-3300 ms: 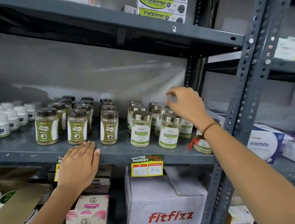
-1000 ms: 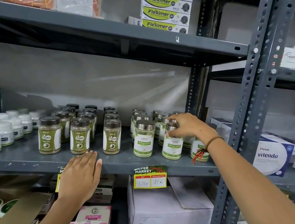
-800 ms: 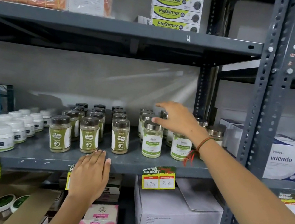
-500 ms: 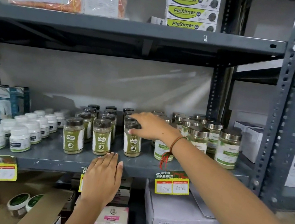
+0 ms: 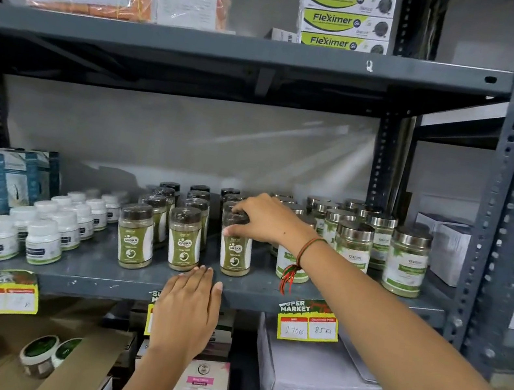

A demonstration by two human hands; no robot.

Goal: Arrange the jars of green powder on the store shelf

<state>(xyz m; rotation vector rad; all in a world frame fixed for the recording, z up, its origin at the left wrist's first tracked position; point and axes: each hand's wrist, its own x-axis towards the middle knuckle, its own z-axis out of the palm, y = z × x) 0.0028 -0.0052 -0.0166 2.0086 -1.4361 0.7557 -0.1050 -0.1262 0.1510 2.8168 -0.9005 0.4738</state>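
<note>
White small bottles (image 5: pixel 45 240) at left end of grey metal shelf (image 5: pixel 265 294). Dark-lidded green powder jars (image 5: pixel 137 235) in rows at shelf middle. Left hand (image 5: pixel 184 314) flat on front edge, fingers together, holding nothing. Right hand (image 5: pixel 266 220) curled over lid of front jar (image 5: pixel 235 253), upright, fingers pinching it. Silver-lidded jars (image 5: pixel 406 266) toward right end.

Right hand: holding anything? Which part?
The right hand grips the front-right dark-lidded jar of green powder by its lid and neck; the jar stands on the shelf. The left hand holds nothing.
</note>
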